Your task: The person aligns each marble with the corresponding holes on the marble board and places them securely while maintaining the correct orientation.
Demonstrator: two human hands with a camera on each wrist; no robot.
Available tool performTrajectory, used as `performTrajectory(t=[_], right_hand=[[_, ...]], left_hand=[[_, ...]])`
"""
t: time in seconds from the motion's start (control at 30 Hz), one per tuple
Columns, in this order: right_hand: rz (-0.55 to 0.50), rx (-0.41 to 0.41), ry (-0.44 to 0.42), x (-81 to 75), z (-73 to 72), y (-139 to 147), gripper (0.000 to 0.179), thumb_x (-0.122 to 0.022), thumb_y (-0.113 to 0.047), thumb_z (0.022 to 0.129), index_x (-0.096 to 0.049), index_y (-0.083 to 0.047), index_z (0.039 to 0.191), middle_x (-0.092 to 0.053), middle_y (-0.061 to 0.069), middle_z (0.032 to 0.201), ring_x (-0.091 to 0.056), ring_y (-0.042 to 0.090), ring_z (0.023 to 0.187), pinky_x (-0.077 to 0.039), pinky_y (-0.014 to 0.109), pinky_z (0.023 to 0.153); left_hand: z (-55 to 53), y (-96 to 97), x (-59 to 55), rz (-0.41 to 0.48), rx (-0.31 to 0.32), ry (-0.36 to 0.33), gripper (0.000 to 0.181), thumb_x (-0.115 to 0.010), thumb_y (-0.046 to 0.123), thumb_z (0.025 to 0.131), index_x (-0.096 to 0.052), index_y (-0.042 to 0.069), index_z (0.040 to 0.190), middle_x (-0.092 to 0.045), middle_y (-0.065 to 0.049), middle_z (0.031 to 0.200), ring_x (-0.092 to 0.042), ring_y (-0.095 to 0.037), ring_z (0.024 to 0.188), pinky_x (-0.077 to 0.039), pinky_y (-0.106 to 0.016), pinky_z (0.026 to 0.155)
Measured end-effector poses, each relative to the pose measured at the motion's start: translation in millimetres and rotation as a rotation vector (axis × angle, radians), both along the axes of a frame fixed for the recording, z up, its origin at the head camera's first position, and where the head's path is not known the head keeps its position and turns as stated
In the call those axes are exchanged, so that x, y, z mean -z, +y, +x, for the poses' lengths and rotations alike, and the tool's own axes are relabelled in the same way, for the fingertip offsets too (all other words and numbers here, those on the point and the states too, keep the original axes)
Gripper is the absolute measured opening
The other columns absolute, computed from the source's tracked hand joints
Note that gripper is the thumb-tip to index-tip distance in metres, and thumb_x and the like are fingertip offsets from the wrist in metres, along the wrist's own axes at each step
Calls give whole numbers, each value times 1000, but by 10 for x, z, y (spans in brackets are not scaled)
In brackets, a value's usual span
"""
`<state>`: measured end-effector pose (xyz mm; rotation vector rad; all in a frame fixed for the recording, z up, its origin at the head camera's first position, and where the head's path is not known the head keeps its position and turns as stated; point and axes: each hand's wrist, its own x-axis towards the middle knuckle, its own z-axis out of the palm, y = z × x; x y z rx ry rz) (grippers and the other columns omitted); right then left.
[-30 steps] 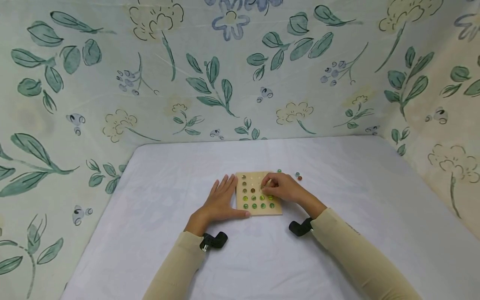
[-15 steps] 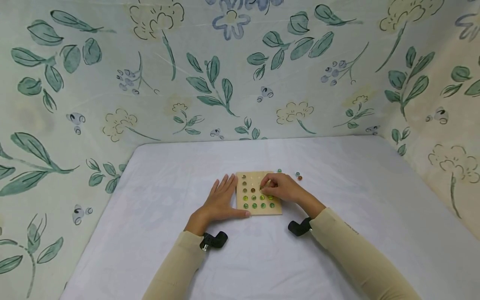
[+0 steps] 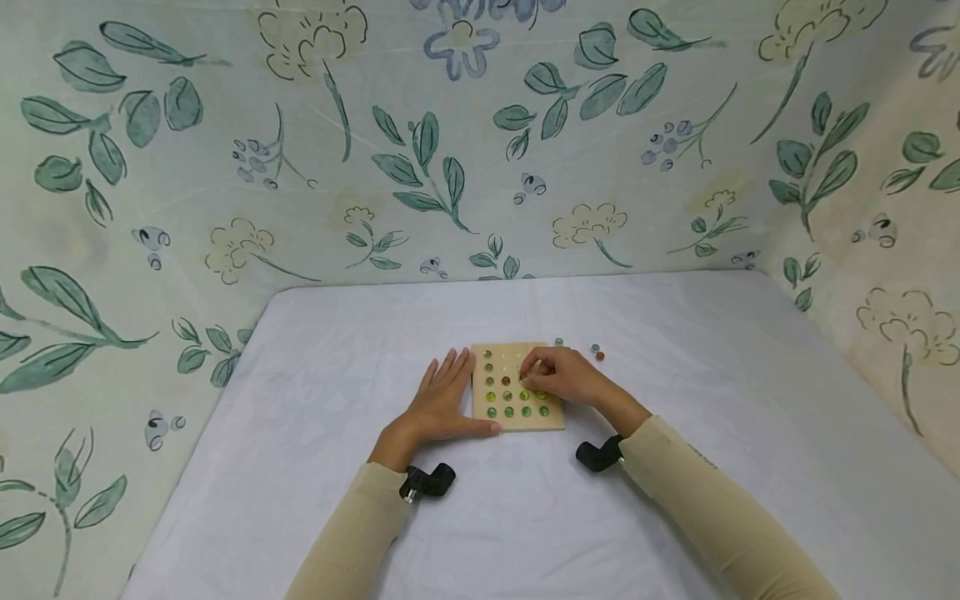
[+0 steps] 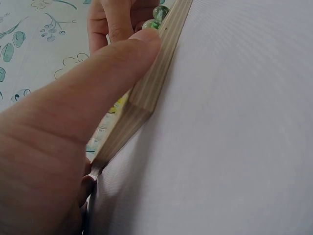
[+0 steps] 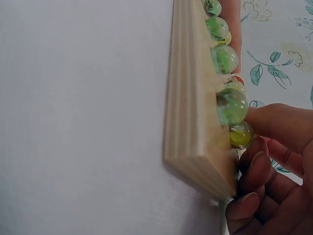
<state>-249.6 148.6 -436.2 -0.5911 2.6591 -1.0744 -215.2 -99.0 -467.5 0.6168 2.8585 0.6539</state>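
A square wooden board [image 3: 555,421] lies on the white-covered table, with glass marbles seated in rows. Green marbles [image 3: 509,412] fill the front row, yellow-green ones the row behind, and a brown marble [image 3: 506,381] sits in the third row. My left hand [image 3: 441,403] rests spread at the board's left side, its thumb [image 4: 146,41] on the front edge. Over the board's right part, my right hand [image 3: 564,375] pinches a marble [image 3: 522,377] at its fingertips, mostly hidden by the fingers. In the right wrist view, a yellow marble [image 5: 240,135] sits close to that hand.
Beyond the board's far right corner lie a loose green marble [image 3: 558,342], a bluish marble [image 3: 596,348] and an orange-brown marble [image 3: 600,356]. Each wrist carries a black camera [image 3: 429,481]. A flowered cloth [image 3: 480,192] hangs behind the table.
My right hand has shifted very slightly left, its fingertips staying at the same part of the board. The left hand and the board have not moved.
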Motion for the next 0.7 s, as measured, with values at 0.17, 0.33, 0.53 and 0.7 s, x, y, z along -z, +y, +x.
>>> performTrajectory(t=[0.17,0.33,0.53,0.7], right_hand=[[-1,6,-7,7,-3,2,12,-72,-19,87,-68,-15,98,-56,1,71,-49,15,64,-41,26,56],[-5,2,-12,5,5,4,12,-72,-18,87,-68,-14,98,-56,1,71,-49,15,64,-41,26,56],[-6,6,-17,6,0,2,12,-71,-20,88,-68,-14,99,-57,1,70,-49,15,63,-41,26,56],[-2,10,-19,5,-1,1,13,-71,-20,88,-68,-14,99,-57,1,70,-49,15,64,-41,26,56]], left_hand=[[1,-1,-1,-6,1,3,126,-63,79,67,-5,12,156,-2,-1,162,6,-18,148,7,-40,118],[4,2,-8,-9,0,-2,126,-62,80,67,-5,12,156,-2,-1,162,6,-18,148,7,-40,118],[2,5,-7,-3,-4,-6,126,-63,80,66,-5,12,156,-2,0,162,7,-17,148,8,-40,118],[-2,2,-1,-2,-2,-2,126,-63,80,67,-5,12,156,-2,0,162,6,-17,148,7,-40,118]])
